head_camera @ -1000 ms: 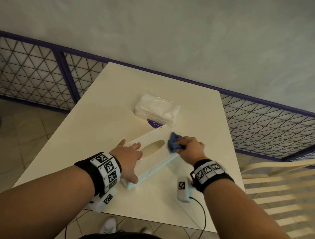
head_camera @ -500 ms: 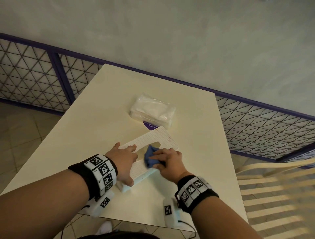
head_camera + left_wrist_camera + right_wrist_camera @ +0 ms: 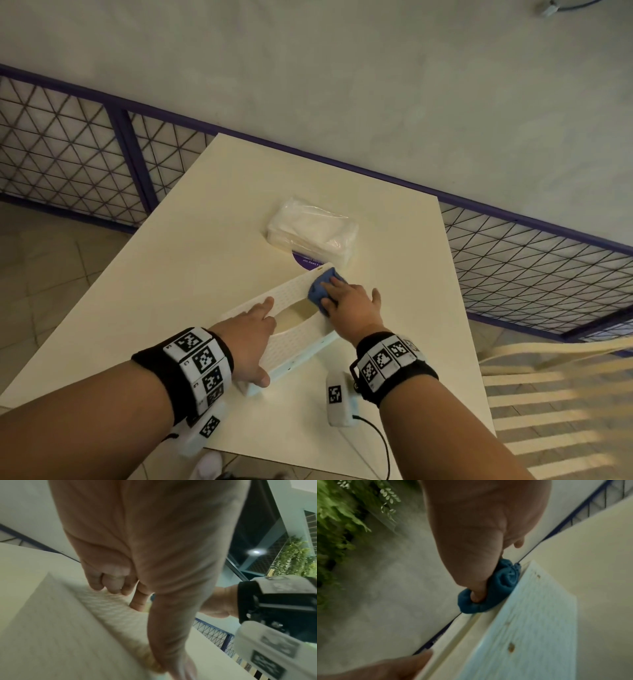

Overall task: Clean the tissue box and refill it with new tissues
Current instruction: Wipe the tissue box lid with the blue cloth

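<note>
A white tissue box point(image 3: 294, 337) with a perforated top and an oval slot lies on the cream table point(image 3: 191, 260). My left hand point(image 3: 248, 337) rests on its near end, fingers on the top point(image 3: 102, 582) and thumb down the side. My right hand point(image 3: 346, 303) grips a bunched blue cloth point(image 3: 320, 286) and presses it on the box's far end; in the right wrist view the blue cloth point(image 3: 481, 592) sits at the top edge of the box point(image 3: 530, 622). A plastic-wrapped pack of new tissues point(image 3: 313, 231) lies just beyond the box.
A purple round sticker point(image 3: 306, 262) shows on the table between pack and box. A purple-framed mesh fence point(image 3: 85, 164) runs behind the table below a grey wall. A slatted chair point(image 3: 555, 387) stands at the right. Green plants point(image 3: 342, 513) appear in the right wrist view.
My right hand has slid the blue cloth from beside the slot toward the box's far end. The left hand keeps holding the near end.
</note>
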`<state>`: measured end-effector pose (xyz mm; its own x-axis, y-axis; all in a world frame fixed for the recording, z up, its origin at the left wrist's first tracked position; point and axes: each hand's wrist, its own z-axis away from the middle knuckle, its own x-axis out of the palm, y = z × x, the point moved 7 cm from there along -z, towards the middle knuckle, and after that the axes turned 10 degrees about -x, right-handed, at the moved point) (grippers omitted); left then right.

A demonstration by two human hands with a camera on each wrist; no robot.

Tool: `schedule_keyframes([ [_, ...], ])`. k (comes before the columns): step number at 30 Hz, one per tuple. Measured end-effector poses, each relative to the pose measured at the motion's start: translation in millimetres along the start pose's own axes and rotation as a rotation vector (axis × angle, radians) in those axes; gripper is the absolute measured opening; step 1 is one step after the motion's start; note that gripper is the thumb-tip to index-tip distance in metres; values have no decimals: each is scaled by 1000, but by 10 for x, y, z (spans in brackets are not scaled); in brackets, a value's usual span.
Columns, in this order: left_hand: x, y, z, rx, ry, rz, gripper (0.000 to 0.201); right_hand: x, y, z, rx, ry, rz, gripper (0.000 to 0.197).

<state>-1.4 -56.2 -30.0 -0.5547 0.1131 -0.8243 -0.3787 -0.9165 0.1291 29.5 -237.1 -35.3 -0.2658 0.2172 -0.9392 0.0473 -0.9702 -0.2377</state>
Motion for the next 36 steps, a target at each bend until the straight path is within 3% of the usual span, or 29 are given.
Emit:
schedule_keyframes([
  [2,0,1,-8,4,-7,15,94,-18,112,-87,45,7,-2,37],
  [5,17,-17,-27,11,-6,51,115,-47,124,-226,140,9,27,37],
  [10,41,-53,-58,7,-8,58,121,32,-218,-276,-120,23,72,38],
  [16,68,-75,-77,13,-24,68,121,-100,40,-474,143,17,45,42],
  [20,69,-64,-86,5,-22,33,120,43,-421,-429,-105,-44,102,46],
  [22,66,-61,-86,-2,-25,18,120,40,-407,-394,-152,-74,72,46],
  [26,38,-47,-64,-8,-31,15,119,-174,24,-528,59,-123,137,48],
  [28,27,-48,-57,-8,-40,9,119,-192,41,-581,80,-141,181,48],
  [34,20,-61,-61,4,-28,14,120,-5,-266,-441,-197,-171,154,47],
  [36,10,-61,-48,11,-16,22,119,-94,-157,-410,-192,-210,203,42],
])
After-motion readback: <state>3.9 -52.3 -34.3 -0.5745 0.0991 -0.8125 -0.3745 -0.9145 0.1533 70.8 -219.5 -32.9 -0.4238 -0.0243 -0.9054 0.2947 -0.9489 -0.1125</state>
